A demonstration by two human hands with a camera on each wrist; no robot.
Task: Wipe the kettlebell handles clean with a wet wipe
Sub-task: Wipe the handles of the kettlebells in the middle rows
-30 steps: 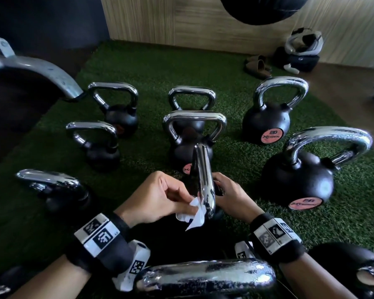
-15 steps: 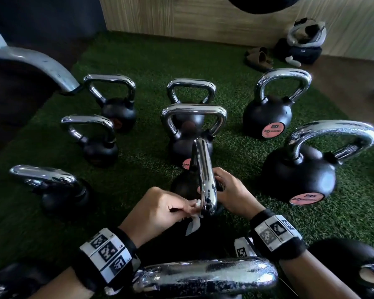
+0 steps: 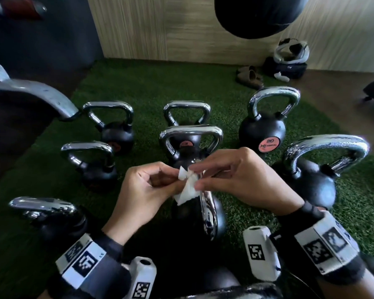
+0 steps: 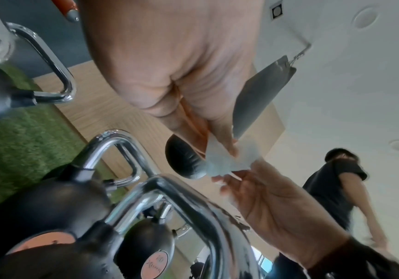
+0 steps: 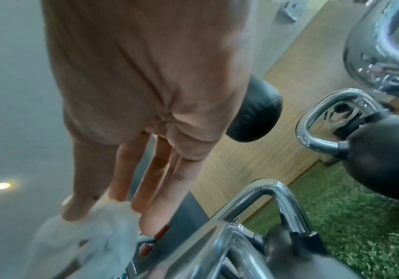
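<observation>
Both hands hold a white wet wipe (image 3: 187, 184) above a chrome kettlebell handle (image 3: 208, 214) seen edge-on in the head view; the left hand (image 3: 146, 192) pinches the wipe's left side in a tightly curled grip, while the right hand (image 3: 244, 182) pinches its right side between thumb and forefinger, the remaining fingers (image 5: 169, 181) loosely extended. Black kettlebells with chrome handles stand in loose rows on green artificial turf (image 3: 143, 87); one at the right rear (image 3: 262, 128) carries a pink label marked 20, and a larger one (image 3: 313, 175) stands just right of the hands. A pale wood-panelled wall (image 3: 171, 26) closes the far edge of the turf; a dark wall (image 3: 41, 39) lies to the left; a black punching bag (image 3: 259, 14) hangs overhead. Brown sandals (image 3: 249, 76) lie on the turf's far right corner, beside wooden flooring (image 3: 337, 100). The left wrist view shows a white ceiling (image 4: 365, 79) with recessed fittings and a person in a dark shirt (image 4: 334, 190).
</observation>
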